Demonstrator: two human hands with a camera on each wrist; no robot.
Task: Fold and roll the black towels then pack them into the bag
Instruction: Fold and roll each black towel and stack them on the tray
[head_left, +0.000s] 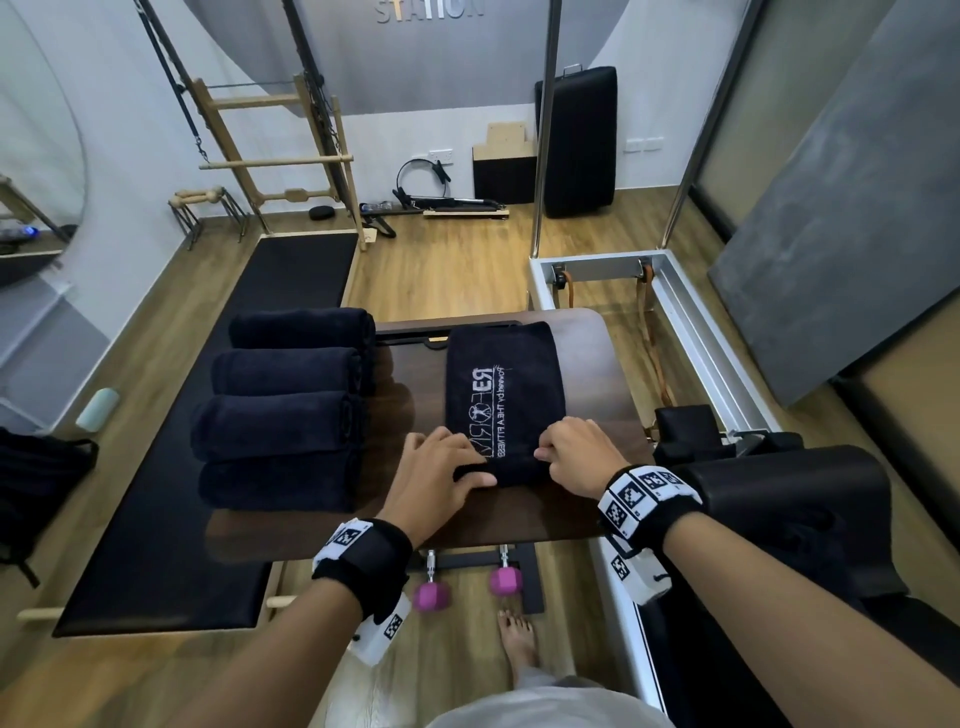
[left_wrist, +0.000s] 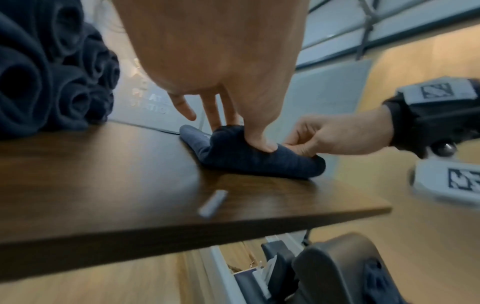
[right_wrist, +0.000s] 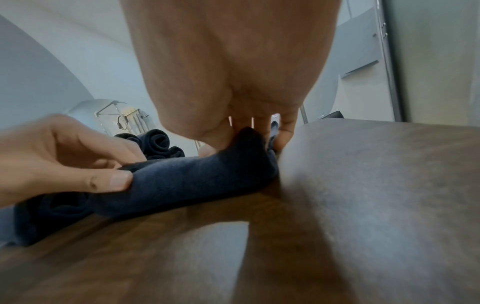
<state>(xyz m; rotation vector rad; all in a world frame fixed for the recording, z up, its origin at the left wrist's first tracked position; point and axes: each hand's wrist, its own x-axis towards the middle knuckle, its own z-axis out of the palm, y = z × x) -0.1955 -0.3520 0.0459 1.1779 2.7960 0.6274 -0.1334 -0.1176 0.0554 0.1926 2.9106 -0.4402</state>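
**Rolling starts at the near edge of a folded towel**

Wooden flooring (head_left: 457, 260) and grey-white walls frame a studio full of exercise frames and padded platforms, and a dark glossy desk (head_left: 587, 364) stands in the middle of it. Everything below is placed relative to the folded towel (head_left: 506, 384), which lies flat in the middle of the desk with its white printed logo facing up.

Far left of that towel, on the floor by the picture's edge, sits a dark bundle that may be the bag (head_left: 36, 478); I cannot tell for certain. Just left of the towel, four rolled towels (head_left: 283, 410) lie side by side, probably parked there so the packing can be done in one go.

At the towel's near left corner, the left hand (head_left: 439, 475) has its thumb pressed into the cloth and its fingers reaching over the small first turn, pinching it. The grip looks meant to keep the roll tight and stop it springing open.

At the near right corner, the right hand (head_left: 579, 457) is curled, pinching the same turned edge between thumb and fingers. Holding both ends likely keeps the roll straight.

Right of the towel stand a metal-framed machine (head_left: 691, 322) and black padded rests (head_left: 795, 493). Below its near edge, under the desk, lie pink dumbbells (head_left: 465, 587).
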